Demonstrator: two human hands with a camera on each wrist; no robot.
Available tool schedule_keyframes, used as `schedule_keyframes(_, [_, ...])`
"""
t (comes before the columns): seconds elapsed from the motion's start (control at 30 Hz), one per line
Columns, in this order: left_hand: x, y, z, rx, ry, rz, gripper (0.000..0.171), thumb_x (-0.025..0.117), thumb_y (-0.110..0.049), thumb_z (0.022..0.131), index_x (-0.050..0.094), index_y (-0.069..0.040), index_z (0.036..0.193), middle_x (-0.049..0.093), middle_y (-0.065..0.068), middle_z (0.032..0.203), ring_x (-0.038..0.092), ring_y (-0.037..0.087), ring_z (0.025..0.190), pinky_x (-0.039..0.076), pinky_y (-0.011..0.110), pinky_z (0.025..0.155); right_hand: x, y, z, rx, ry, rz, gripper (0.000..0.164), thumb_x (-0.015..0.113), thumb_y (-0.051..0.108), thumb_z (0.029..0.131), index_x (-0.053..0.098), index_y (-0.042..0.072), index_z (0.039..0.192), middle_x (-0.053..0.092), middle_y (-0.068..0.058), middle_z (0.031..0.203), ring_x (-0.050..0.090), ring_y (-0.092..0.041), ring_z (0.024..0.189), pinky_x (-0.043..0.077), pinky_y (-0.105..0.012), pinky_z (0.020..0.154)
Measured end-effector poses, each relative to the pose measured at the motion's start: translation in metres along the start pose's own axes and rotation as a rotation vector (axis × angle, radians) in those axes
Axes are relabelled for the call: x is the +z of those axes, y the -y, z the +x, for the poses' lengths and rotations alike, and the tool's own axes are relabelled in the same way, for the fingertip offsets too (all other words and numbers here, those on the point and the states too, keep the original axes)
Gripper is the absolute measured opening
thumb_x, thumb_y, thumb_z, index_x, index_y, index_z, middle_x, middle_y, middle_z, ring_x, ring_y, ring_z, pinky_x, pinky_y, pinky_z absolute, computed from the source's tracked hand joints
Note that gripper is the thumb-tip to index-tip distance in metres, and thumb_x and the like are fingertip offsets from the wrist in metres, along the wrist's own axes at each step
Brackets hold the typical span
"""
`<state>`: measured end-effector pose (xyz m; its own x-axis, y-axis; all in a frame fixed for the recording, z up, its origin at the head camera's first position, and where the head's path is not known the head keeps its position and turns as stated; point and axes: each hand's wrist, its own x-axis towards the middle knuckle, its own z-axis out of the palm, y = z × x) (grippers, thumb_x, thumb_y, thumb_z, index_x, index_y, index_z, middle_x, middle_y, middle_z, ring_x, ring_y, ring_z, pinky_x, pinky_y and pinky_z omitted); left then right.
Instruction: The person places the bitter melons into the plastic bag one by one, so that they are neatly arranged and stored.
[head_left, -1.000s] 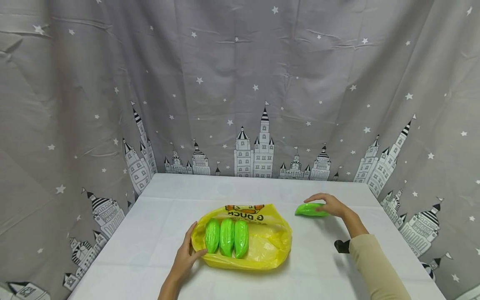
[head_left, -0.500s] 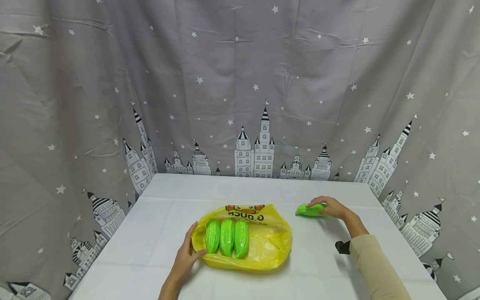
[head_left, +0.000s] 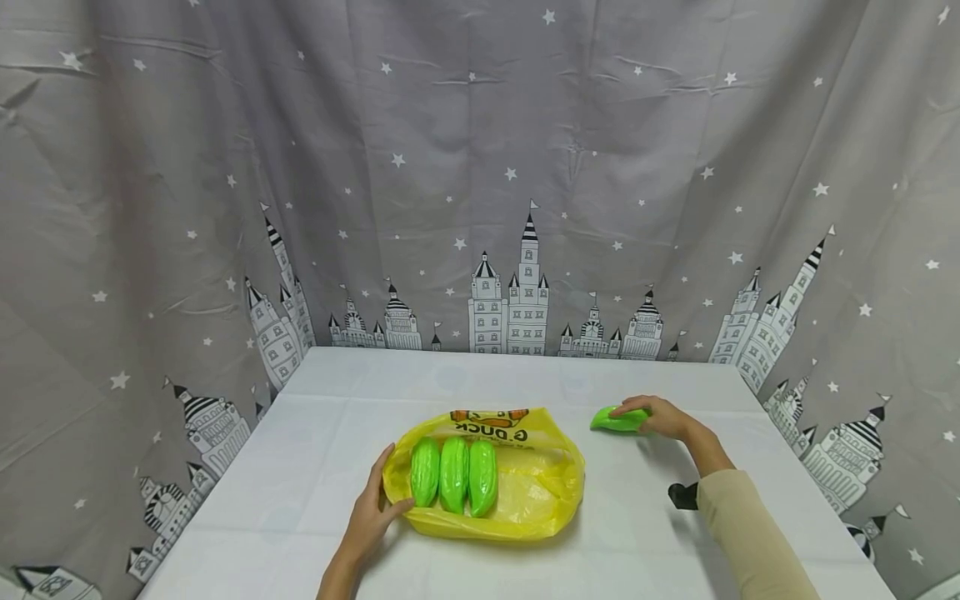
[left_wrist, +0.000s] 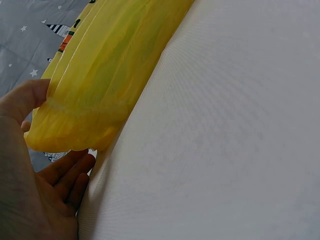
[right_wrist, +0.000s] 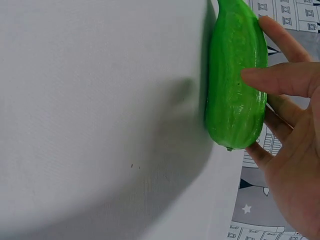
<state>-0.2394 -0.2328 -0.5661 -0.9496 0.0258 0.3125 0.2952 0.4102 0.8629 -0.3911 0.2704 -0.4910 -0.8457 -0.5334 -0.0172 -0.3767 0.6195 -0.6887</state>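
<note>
In the head view a yellow plastic bag point(head_left: 532, 517) lies open on the table, with three glossy green bitter melons point(head_left: 453, 475) side by side in its left part. My left hand point(head_left: 369, 508) holds the bag's left end, thumb over the near rim and fingers along the outer side. The left wrist view shows the thumb and fingers on either side of the bag's end point(left_wrist: 85, 120). To the right of the bag, my right hand point(head_left: 663, 418) grips another ridged green bitter melon point(right_wrist: 236, 80) lying on the table. Its thumb presses one side and the fingers reach round the other.
A white cloth covers the table point(head_left: 300, 450). Behind it hangs a grey curtain point(head_left: 480, 150) printed with stars and castles. A small black piece point(head_left: 682, 496) sticks out beside the right sleeve point(head_left: 750, 533).
My right hand has lowered slightly and its fingers have closed onto the lone bitter melon. The left hand and the bag have stayed in place.
</note>
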Motion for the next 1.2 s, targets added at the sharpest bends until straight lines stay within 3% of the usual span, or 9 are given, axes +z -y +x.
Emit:
schedule_keyframes(0.5, [0.0,-0.001,0.0,0.002,0.009,-0.013,0.083,0.07,-0.02,0.082,0.018,-0.02,0.148,0.027,0.018,0.147,0.028,0.036,0.131,0.017,0.006,0.097,0.011,-0.006,0.002,-0.025,-0.03,-0.033,0.06,0.055,-0.014,0.063,0.064,0.007,0.118,0.053,-0.02,0.126,0.043,-0.043,0.116,0.03,-0.063,0.095])
schedule_keyframes(0.77, [-0.001,-0.001,0.0,-0.007,0.015,-0.026,0.084,0.07,-0.019,0.082,0.018,-0.02,0.148,0.027,0.018,0.147,0.028,0.036,0.131,0.018,0.006,0.097,0.01,-0.004,0.0,0.047,-0.057,-0.051,0.06,0.059,-0.013,0.065,0.063,0.01,0.12,0.052,-0.019,0.128,0.043,-0.04,0.115,0.032,-0.061,0.094])
schedule_keyframes(1.0, [0.0,0.0,0.0,0.001,0.009,0.002,0.084,0.07,-0.019,0.082,0.018,-0.019,0.148,0.029,0.019,0.146,0.03,0.037,0.129,0.019,0.006,0.097,0.013,0.001,-0.004,0.134,-0.159,-0.001,0.058,0.064,-0.004,0.073,0.057,0.014,0.128,0.047,-0.021,0.133,0.045,-0.039,0.112,0.037,-0.057,0.09])
schedule_keyframes(1.2, [0.001,0.001,0.0,0.02,0.001,0.021,0.084,0.071,-0.019,0.081,0.019,-0.019,0.148,0.031,0.02,0.144,0.032,0.038,0.128,0.02,0.007,0.097,0.018,0.013,-0.003,0.127,-0.263,0.072,0.059,0.069,0.006,0.078,0.051,0.014,0.133,0.043,-0.02,0.136,0.047,-0.042,0.111,0.041,-0.056,0.089])
